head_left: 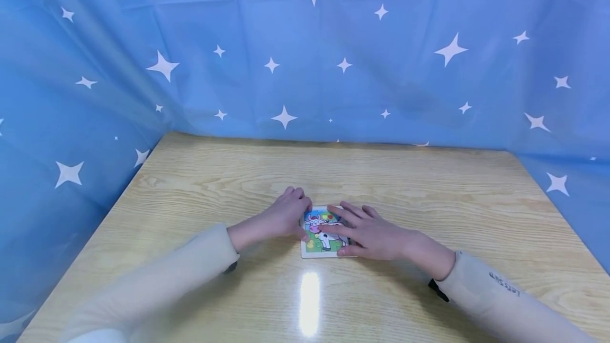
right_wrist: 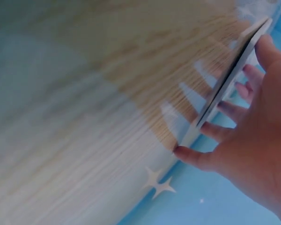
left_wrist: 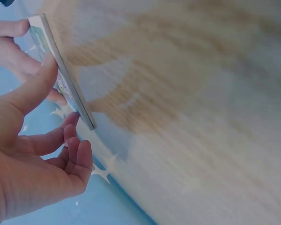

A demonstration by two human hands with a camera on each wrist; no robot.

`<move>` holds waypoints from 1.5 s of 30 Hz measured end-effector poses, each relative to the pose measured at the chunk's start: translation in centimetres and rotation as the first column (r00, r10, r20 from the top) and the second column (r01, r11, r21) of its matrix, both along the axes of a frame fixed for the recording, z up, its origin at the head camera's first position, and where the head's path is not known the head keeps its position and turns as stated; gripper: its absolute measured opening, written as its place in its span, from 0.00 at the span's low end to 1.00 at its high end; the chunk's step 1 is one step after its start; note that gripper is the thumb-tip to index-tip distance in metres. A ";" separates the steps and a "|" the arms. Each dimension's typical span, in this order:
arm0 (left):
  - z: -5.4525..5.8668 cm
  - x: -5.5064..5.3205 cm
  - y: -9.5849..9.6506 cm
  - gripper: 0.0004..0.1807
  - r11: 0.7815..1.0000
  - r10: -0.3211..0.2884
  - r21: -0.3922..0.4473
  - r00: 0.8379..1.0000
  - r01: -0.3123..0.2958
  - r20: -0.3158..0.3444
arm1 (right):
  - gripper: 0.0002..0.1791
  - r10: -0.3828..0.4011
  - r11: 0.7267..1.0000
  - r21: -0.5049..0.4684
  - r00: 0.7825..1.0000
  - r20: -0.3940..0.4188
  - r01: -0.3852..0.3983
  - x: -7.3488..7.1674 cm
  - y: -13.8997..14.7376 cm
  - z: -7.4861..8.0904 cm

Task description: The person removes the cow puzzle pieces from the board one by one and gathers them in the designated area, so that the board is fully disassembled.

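A small jigsaw puzzle (head_left: 312, 246) with a cartoon cow in a pale frame lies flat on the wooden table. At its left side my left hand (head_left: 288, 215) holds the edge, thumb on the left border and index finger by the far corner. The other fingers of that hand curl in, as the left wrist view shows. From the right, my right hand (head_left: 376, 234) rests over the puzzle with spread, fairly straight fingers, covering its right part. In the right wrist view the puzzle's edge (right_wrist: 232, 75) appears side-on, with the thumb and fingers along it.
The wooden table (head_left: 229, 168) extends around the puzzle on all sides. A blue cloth with white stars (head_left: 410, 83) hangs behind and along the sides. A bright light reflection shows on the tabletop in front of the puzzle.
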State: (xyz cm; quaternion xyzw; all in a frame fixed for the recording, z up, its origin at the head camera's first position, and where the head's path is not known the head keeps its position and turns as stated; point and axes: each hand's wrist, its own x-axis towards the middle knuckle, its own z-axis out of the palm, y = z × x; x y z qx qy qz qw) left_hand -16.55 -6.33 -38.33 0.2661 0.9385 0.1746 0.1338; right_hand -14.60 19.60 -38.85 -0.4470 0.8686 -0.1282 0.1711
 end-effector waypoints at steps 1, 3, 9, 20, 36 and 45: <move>0.0 0.0 0.1 0.32 1.000 -0.002 -0.007 1.000 0.002 -0.002 | 0.33 -0.002 1.000 0.002 1.000 0.001 0.002 0.0 0.0 0.0; 0.1 0.0 0.2 0.32 1.000 0.002 -0.017 1.000 -0.002 0.006 | 0.33 -0.001 1.000 0.006 1.000 -0.006 0.001 0.1 0.0 0.0; 0.0 0.2 0.1 0.32 1.000 0.023 0.007 0.999 -0.023 0.026 | 0.32 -0.004 1.000 0.007 1.000 -0.020 0.004 0.1 0.0 -0.3; -0.1 -0.5 0.3 0.30 0.997 0.038 0.067 0.995 -0.045 0.097 | 0.32 0.001 0.999 0.034 0.999 -0.032 0.000 0.0 -0.3 0.0; 0.0 -1.1 -0.1 0.32 0.995 0.067 0.064 0.978 -0.081 0.196 | 0.32 0.007 0.999 0.032 0.999 -0.035 -0.006 -0.1 -0.5 0.0; 0.0 -0.8 -0.1 0.32 0.994 0.068 0.067 0.976 -0.084 0.206 | 0.32 0.003 0.999 0.041 1.000 -0.015 -0.002 0.0 -0.6 0.2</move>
